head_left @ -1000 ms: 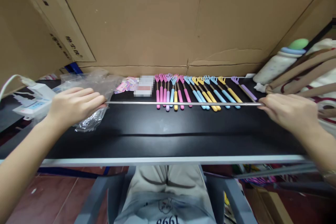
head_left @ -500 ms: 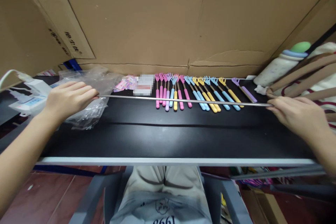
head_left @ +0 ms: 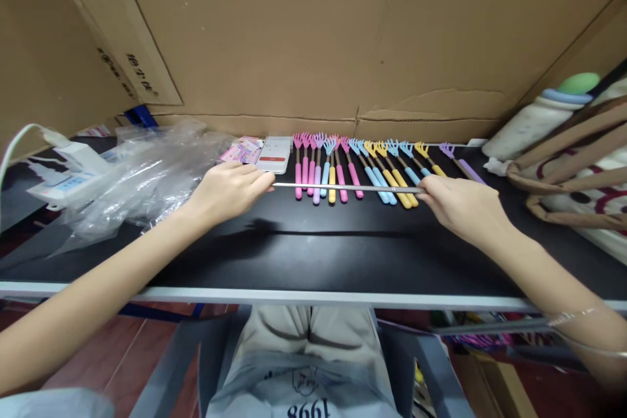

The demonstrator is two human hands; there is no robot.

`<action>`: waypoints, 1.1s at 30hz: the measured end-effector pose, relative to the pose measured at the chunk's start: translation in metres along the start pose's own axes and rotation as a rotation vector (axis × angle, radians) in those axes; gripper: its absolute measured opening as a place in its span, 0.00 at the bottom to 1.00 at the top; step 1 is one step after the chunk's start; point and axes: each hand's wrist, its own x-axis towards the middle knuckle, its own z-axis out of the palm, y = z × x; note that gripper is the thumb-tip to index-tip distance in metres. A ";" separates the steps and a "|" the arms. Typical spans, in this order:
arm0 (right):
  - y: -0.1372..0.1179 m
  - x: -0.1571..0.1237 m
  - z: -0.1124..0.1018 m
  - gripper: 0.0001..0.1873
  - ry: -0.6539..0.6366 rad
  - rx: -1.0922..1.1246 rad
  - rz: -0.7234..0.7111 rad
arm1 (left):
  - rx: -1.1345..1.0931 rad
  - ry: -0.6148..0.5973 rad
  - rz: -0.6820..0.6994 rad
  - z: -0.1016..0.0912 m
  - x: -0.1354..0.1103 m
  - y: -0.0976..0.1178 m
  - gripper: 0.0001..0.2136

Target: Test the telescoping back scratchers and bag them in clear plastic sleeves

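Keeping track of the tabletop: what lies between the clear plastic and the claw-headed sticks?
In the head view: a colourful printed item, then a phone-like device, going from the clear plastic to the claw-headed sticks.

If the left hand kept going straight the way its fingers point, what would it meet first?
For the left hand, gripping the metal rod, most likely the leftmost pink claw-headed stick; but it looks raised above the black table, so it might pass over.
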 end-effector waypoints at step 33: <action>-0.067 0.033 -0.015 0.21 0.120 0.164 -0.107 | -0.177 -0.036 -0.020 -0.001 0.021 0.014 0.15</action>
